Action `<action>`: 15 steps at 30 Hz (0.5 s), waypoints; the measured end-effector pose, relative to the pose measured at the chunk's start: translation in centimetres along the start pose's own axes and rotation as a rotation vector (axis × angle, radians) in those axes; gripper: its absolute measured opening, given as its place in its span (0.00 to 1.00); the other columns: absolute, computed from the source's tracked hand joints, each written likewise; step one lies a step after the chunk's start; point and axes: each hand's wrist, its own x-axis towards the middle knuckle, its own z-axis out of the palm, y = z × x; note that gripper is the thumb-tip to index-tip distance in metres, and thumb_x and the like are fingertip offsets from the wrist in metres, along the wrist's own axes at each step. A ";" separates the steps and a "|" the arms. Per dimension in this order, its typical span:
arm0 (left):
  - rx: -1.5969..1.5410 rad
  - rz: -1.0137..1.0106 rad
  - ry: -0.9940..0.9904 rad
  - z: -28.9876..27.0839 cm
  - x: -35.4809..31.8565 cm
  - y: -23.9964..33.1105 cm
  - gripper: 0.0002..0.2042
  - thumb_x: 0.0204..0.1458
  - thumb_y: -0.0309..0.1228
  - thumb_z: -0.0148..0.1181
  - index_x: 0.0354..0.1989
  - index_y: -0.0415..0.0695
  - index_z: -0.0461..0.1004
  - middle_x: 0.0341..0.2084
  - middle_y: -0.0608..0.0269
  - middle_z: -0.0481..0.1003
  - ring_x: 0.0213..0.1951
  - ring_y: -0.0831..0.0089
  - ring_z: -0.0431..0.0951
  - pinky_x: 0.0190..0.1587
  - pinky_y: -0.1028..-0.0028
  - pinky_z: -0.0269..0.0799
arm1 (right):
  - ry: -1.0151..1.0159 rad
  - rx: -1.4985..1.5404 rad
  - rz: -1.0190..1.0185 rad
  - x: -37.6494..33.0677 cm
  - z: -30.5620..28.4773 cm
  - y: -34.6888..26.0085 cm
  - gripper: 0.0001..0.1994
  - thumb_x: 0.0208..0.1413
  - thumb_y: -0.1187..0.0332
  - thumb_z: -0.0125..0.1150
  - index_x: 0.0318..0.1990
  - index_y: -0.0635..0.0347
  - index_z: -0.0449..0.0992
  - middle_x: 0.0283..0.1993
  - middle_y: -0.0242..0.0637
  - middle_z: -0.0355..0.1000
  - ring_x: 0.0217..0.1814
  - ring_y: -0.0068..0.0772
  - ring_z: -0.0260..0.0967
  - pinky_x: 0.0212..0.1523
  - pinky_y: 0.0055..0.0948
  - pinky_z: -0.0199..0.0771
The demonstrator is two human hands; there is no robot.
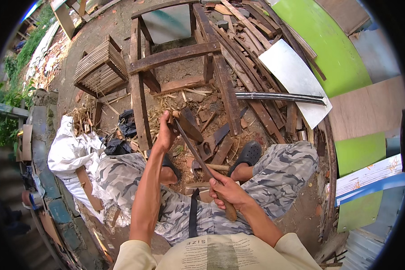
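Note:
My right hand (230, 192) is wrapped round the wooden handle of a long, dark-bladed machete (194, 150). Its blade slants away up to the left, and the far end lies against a short wood block (190, 128). Closed on the near-left side of that block is my left hand (166, 133), thumb up; its fingers are partly hidden. Between my feet, below the block, a handsaw (208, 146) rests among scraps. Close by lies a hammer-like tool (217, 167) with a pale wooden handle, its head partly covered.
A dark wooden frame (173, 58) stands just ahead. Left of it is a slatted wooden crate (101, 67). Piled boards (252, 85) and a white sheet (294, 76) lie to the right. A white sack (69, 148) sits beside my left leg, near a block wall (58, 210).

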 end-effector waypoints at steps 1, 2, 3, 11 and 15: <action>0.019 -0.005 -0.026 0.0 0.1 0.2 0.35 0.57 0.66 0.41 0.58 0.47 0.66 0.55 0.55 0.68 0.60 0.59 0.66 0.63 0.44 0.56 | -0.010 0.042 0.004 -0.2 -0.2 0.0 0.31 0.70 0.54 0.52 0.77 0.34 0.49 0.27 0.29 0.62 0.16 0.18 0.59 0.14 0.21 0.63; 0.038 -0.010 -0.053 0.2 0.4 0.5 0.35 0.58 0.66 0.41 0.57 0.47 0.65 0.55 0.54 0.68 0.59 0.59 0.66 0.63 0.45 0.56 | -0.022 0.071 0.001 -0.4 0.0 0.1 0.31 0.71 0.55 0.51 0.77 0.35 0.49 0.27 0.29 0.62 0.16 0.19 0.60 0.14 0.22 0.63; 0.053 -0.013 -0.079 0.4 0.6 0.7 0.34 0.58 0.66 0.41 0.57 0.47 0.65 0.54 0.53 0.69 0.59 0.59 0.66 0.63 0.46 0.57 | 0.039 -0.034 -0.022 -0.7 0.4 0.0 0.30 0.71 0.55 0.51 0.77 0.36 0.49 0.26 0.29 0.62 0.16 0.18 0.60 0.14 0.22 0.63; 0.110 -0.024 -0.091 2.9 1.3 1.6 0.32 0.61 0.64 0.38 0.53 0.46 0.66 0.50 0.54 0.70 0.52 0.60 0.70 0.60 0.48 0.62 | 0.420 -0.722 -0.293 -0.7 1.7 0.5 0.30 0.69 0.52 0.52 0.75 0.44 0.55 0.38 0.51 0.78 0.32 0.42 0.77 0.41 0.37 0.74; 0.121 -0.024 -0.045 3.2 1.5 1.9 0.32 0.61 0.66 0.36 0.51 0.46 0.66 0.45 0.57 0.69 0.48 0.61 0.69 0.57 0.49 0.63 | 0.478 -0.757 -0.237 -0.7 4.8 -0.9 0.30 0.69 0.52 0.50 0.74 0.48 0.55 0.38 0.59 0.77 0.41 0.54 0.79 0.45 0.41 0.73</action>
